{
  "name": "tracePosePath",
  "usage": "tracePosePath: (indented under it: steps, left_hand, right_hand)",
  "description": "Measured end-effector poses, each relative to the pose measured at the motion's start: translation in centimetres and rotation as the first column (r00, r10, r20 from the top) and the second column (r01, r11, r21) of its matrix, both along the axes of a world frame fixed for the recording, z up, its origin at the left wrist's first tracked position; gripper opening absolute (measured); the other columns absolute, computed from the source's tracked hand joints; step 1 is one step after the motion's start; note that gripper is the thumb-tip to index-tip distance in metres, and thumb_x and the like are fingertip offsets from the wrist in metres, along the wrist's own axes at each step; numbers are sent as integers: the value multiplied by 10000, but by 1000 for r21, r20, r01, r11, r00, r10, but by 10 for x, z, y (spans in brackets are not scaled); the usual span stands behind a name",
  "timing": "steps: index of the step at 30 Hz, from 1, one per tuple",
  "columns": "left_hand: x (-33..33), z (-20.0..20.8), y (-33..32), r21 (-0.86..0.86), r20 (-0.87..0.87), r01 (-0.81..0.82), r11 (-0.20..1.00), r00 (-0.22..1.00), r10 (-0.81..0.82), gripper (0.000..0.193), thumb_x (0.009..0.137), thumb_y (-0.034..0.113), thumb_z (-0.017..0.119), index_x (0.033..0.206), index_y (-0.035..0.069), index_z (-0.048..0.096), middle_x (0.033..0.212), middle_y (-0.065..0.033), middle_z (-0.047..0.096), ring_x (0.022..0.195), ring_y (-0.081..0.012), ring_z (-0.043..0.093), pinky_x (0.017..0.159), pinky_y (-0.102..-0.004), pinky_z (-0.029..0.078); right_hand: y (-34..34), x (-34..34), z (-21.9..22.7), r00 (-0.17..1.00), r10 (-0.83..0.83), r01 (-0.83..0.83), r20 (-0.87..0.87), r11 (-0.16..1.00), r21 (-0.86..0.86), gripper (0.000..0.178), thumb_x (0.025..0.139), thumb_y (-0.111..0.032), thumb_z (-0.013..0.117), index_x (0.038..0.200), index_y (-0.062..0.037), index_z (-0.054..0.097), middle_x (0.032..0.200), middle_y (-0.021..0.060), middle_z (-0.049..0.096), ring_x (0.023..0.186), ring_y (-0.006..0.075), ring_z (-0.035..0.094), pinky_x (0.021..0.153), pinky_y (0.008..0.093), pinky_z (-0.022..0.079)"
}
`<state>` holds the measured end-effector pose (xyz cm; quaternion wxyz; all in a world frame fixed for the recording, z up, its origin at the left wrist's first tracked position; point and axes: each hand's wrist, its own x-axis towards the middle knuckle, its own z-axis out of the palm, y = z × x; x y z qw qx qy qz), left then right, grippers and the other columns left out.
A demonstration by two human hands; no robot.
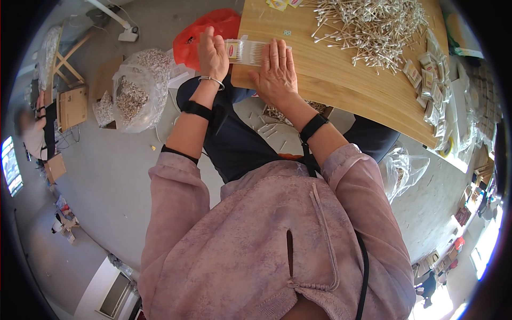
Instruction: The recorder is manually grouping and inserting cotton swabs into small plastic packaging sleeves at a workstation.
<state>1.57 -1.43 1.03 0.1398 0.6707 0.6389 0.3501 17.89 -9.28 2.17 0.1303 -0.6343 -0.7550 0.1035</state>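
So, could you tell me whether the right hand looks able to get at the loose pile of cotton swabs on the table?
Probably yes: the right hand lies flat on the wooden table, and the swab pile sits just beyond it with only bare tabletop between them.

We wear a mottled pink fabric top [266, 240] with pushed-up sleeves, dark blue trousers [240, 144], a black strap on each wrist, and a thin silver metal bangle [212, 80] on the left wrist.
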Motion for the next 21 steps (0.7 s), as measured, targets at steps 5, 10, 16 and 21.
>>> tracePosePath:
  steps: [5,10,16,21]
  left_hand:
    - [-5,-26,3,-125,193,123,984,976,-98,432,990,332,384,1303,40,443,1301,-215,490,1212,-360,465,1007,-397,383]
    - [-7,-32,3,-122,266,128,984,960,-91,384,987,314,407,1288,86,481,1237,-176,562,1148,-328,535,958,-379,428]
    - [-4,-24,-1,-40,362,150,988,924,-126,316,983,235,435,1241,78,529,1207,-160,586,1118,-295,562,937,-355,443]
    - [-1,-22,-1,1,351,133,991,928,-125,309,980,234,439,1223,77,547,1180,-153,602,1085,-288,580,922,-350,451]
  right_hand:
    - [2,-6,-4,1000,-9,9,-4,1000,5,771,923,-480,378,1421,77,188,1509,230,129,1420,361,44,1155,436,34]
    - [6,-14,-3,1000,11,-11,7,1000,-13,778,922,-480,381,1420,83,180,1510,230,121,1420,363,35,1154,437,28]
    - [11,-30,-3,999,28,-28,17,1000,-5,779,920,-472,378,1419,89,173,1509,237,119,1419,372,29,1151,447,26]
    - [16,-37,-4,995,20,-19,-98,1000,13,756,914,-421,402,1413,99,173,1501,265,125,1414,393,45,1150,448,29]
